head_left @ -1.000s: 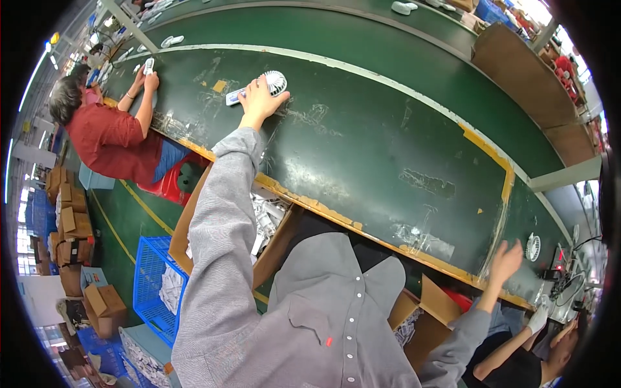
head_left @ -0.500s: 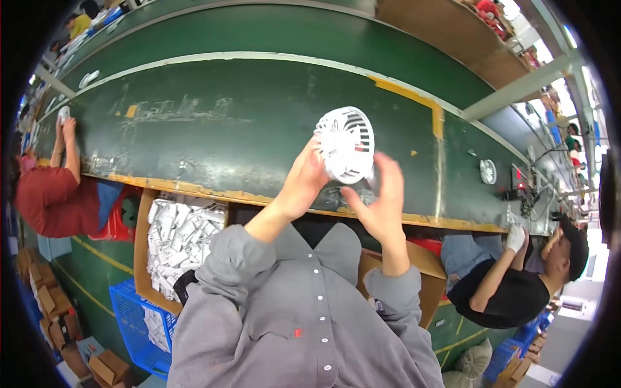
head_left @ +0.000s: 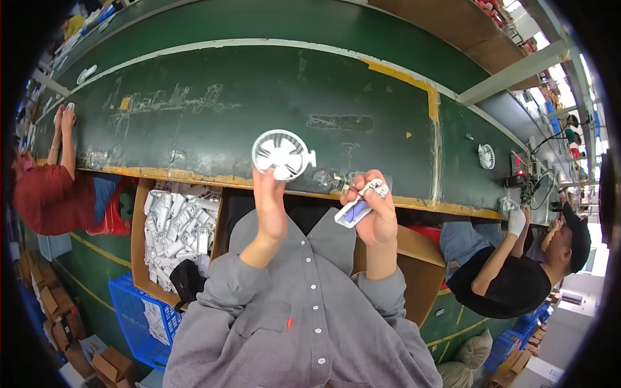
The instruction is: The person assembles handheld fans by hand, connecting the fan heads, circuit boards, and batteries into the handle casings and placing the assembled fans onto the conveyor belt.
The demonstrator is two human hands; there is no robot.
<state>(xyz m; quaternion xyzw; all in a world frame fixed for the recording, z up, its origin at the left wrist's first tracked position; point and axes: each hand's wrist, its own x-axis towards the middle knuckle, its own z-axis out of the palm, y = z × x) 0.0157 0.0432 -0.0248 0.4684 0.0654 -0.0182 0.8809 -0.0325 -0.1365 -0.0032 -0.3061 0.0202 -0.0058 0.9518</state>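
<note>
Held up over the front edge of the green workbench is a small round white fan head (head_left: 281, 155), its blades showing and a short stub on its right side. My left hand (head_left: 270, 216) grips it from below, fingers closed on its lower rim. To the right and a little lower, my right hand (head_left: 380, 220) is closed around a white handle shell (head_left: 349, 218), tilted, with a blue-violet piece inside it. Some white bits at the top of that hand are too small to make out. The fan head and the shell are apart.
A carton (head_left: 139, 252) of white plastic parts stands below the bench at left, beside a blue crate (head_left: 132, 323). An open carton (head_left: 414, 271) sits at right. Another fan head (head_left: 486, 156) lies on the right of the bench. Co-workers sit on both sides.
My left hand has moved left and down, and the fan head has turned. My right hand, open beside the fan head before, is now lower and closed on the handle shell.
</note>
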